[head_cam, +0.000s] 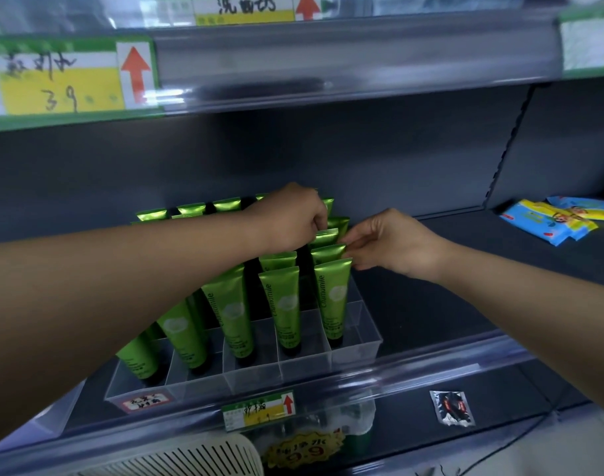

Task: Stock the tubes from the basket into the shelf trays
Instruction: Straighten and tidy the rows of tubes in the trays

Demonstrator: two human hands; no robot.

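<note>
Several green tubes [331, 300] stand upright in a clear divided tray [304, 367] on the dark shelf. My left hand [293, 218] reaches over the rows and pinches the top edge of a green tube [324, 236] in the rightmost column. My right hand [393, 242] comes in from the right, its fingertips touching the crimped tops of the tubes in that same column. A corner of the white slatted basket [197, 456] shows at the bottom edge.
Blue and yellow packets [555, 218] lie on the shelf at the far right. A small foil sachet [452, 407] rests on the lower shelf. Price labels [259, 408] hang on the shelf rail, and the upper shelf [328, 63] overhangs close above.
</note>
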